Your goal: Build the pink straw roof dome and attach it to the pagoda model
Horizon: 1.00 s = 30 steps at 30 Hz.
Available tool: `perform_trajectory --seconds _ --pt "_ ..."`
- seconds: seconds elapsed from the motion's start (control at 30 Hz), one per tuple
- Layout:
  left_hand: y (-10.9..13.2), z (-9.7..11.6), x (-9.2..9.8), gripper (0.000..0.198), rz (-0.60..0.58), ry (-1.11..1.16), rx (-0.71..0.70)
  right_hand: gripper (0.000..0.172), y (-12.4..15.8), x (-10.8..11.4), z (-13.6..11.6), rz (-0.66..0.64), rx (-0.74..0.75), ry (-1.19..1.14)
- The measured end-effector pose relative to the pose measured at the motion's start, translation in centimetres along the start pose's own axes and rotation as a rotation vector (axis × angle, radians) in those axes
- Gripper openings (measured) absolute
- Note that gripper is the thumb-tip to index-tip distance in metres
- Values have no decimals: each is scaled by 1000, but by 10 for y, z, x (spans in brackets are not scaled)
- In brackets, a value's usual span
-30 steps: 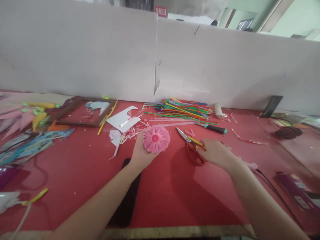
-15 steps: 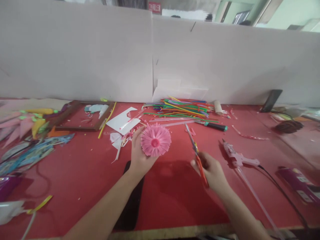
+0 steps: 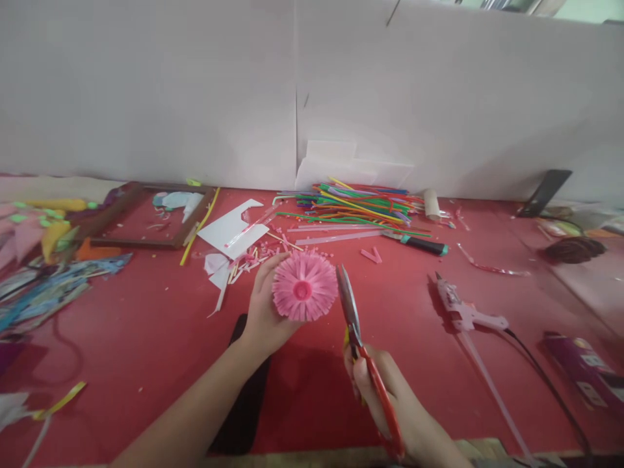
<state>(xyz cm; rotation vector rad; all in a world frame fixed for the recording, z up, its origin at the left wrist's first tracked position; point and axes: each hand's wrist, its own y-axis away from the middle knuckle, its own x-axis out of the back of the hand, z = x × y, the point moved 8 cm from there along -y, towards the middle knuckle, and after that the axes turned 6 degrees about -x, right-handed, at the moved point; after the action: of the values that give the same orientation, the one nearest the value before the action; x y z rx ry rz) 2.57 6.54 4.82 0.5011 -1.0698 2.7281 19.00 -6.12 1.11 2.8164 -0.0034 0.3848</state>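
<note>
A round pink fringed paper flower [image 3: 305, 286] faces me, its darker pink centre showing. My left hand [image 3: 267, 312] is closed around it from behind and the left, with the fingers partly hidden by the petals. In my right hand [image 3: 383, 390] are red-handled scissors [image 3: 351, 309], fingers closed on the handles. The blades point up and away, slightly apart, just right of the flower's edge. Below my left wrist a flat black object [image 3: 244, 416] lies on the table.
The red table [image 3: 185, 351] holds a bundle of coloured pipe cleaners [image 3: 361, 207], a utility knife [image 3: 422, 245], a pink glue gun [image 3: 468, 313] with its cord, white paper [image 3: 234, 231], pink scraps and a brown frame [image 3: 131, 246]. A white partition [image 3: 146, 91] stands behind.
My right hand has brought the scissors left, close to the flower's edge, and the blades have parted slightly. The flower stays in my left hand. The view has tilted down a little.
</note>
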Motion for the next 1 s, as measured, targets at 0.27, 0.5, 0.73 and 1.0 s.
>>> perform_trajectory --seconds 0.27,0.5,0.73,1.0 --pt "1 -4 1 63 16 -33 11 62 -3 -3 -7 -15 -9 1" --pt "-2 3 2 59 50 -80 -69 66 -3 -1 1 11 -32 56" --pt "-1 1 -2 62 33 -53 -61 68 -7 -7 8 -46 -33 32" --pt "5 -12 -7 66 49 36 -14 62 -5 -15 3 -57 -16 -14"
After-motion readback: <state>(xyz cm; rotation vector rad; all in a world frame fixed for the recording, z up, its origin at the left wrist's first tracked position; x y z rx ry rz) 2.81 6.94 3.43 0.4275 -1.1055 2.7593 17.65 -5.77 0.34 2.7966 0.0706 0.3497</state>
